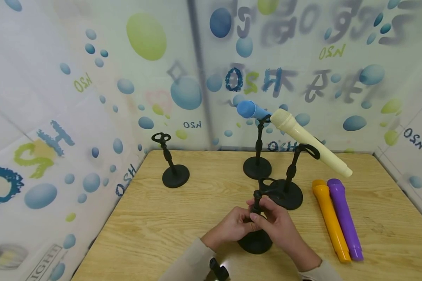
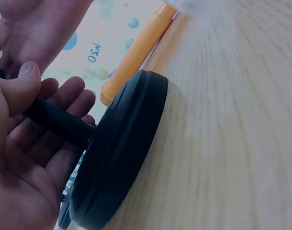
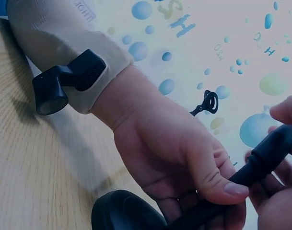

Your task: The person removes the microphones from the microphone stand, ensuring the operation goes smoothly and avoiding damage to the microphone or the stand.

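Both hands are on a black desktop microphone stand near the front of the table; its round base (image 1: pixel 254 242) shows below them. My left hand (image 1: pixel 233 224) holds the lower pole (image 2: pixel 59 122), thumb on one side and fingers round the other, in the left wrist view. With thumb and fingers, my right hand (image 1: pixel 279 224) grips the pole's thicker upper part (image 3: pixel 275 148), just above the left hand. The stand's clip (image 1: pixel 269 185) sticks up over the hands, partly overlapping the stand behind. In the left wrist view the base appears to rest on the tabletop.
Behind stand a stand with a cream microphone (image 1: pixel 302 134) and one with a blue microphone (image 1: pixel 249 110). A bare-clipped stand (image 1: pixel 176 175) is at the back left. Orange (image 1: pixel 330 220) and purple (image 1: pixel 345 218) microphones lie side by side on the right. Patterned sheeting surrounds the wooden table (image 1: pixel 144 226).
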The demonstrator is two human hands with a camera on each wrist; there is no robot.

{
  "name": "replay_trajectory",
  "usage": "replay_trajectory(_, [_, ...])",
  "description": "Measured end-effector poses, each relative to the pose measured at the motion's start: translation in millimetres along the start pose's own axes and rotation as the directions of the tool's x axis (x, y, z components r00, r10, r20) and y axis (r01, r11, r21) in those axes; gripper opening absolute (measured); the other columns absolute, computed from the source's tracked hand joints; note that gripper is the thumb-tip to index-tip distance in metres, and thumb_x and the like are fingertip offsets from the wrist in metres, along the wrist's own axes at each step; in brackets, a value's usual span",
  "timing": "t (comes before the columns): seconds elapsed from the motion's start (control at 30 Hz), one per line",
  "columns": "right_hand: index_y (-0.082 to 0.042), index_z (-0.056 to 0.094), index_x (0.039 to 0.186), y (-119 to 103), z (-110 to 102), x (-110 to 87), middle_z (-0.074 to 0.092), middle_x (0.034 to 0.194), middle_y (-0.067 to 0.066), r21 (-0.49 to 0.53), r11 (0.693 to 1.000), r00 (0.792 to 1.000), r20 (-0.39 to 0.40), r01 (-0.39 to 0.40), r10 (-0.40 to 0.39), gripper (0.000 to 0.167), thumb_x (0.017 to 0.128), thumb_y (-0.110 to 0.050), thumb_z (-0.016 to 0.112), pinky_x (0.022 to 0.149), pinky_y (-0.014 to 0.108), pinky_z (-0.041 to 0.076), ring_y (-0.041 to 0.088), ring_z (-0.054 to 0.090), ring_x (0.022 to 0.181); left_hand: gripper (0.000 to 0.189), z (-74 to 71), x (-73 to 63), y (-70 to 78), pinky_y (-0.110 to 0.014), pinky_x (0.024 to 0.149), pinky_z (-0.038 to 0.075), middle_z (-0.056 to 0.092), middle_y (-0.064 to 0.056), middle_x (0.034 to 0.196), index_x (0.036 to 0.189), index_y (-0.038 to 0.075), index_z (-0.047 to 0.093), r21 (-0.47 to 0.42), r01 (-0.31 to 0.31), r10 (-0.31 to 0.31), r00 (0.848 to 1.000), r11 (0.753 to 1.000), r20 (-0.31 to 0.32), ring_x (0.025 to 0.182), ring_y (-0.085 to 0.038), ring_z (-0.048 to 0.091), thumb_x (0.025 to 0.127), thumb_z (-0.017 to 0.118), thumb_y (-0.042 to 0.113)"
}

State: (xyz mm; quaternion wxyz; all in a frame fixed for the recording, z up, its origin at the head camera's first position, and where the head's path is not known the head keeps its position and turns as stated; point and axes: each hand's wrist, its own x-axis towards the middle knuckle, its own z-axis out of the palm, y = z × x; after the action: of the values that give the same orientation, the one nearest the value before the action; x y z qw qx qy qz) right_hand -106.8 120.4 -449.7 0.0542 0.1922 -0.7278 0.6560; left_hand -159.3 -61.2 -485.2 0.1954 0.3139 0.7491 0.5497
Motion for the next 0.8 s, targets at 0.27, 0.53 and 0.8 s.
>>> replay_trajectory(0.27, [0.001,0.062,0.142,-2.7,-9.5,1.6,0.075,0.132,0.008,0.026,0.999,0.998,0.053,-0.031,0.030,0.037,0.106,-0.006,0.068,0.110,0.012,0.046,0.003,0.067,0.126,0.019,0.7,0.4,1.0,-0.015,0.085,0.050,0.078,-0.024,0.096,0.109,-0.006,0.080,-0.022,-0.011,0.011,1.000,1.000,0.009,0.087,0.006,0.061,0.105,0.071,0.010])
replay_trajectory(0.53, [-0.005,0.033,0.164,-17.9,-31.6,8.3,0.061,0.151,-0.009,0.171,0.980,0.992,0.054,0.104,-0.115,0.075,0.099,0.013,0.066,0.113,0.018,0.049,0.008,0.067,0.131,0.019,4.8,1.8,0.0,-0.019,0.098,0.058,0.075,-0.036,0.113,0.115,-0.013,0.075,-0.180,0.010,-0.002,0.999,0.984,0.040,0.097,0.006,0.073,0.104,0.069,0.002])
replay_trajectory(0.8, [0.002,0.040,0.159,-41.7,-45.8,22.5,0.061,0.151,-0.004,0.073,0.964,0.966,0.026,0.255,-0.258,0.072,0.094,0.018,0.066,0.113,0.016,0.047,0.009,0.060,0.134,0.021,4.2,1.7,-1.0,-0.018,0.099,0.057,0.075,-0.037,0.115,0.118,-0.012,0.074,-0.192,0.031,-0.022,0.998,0.981,0.052,0.099,0.008,0.072,0.105,0.068,0.003])
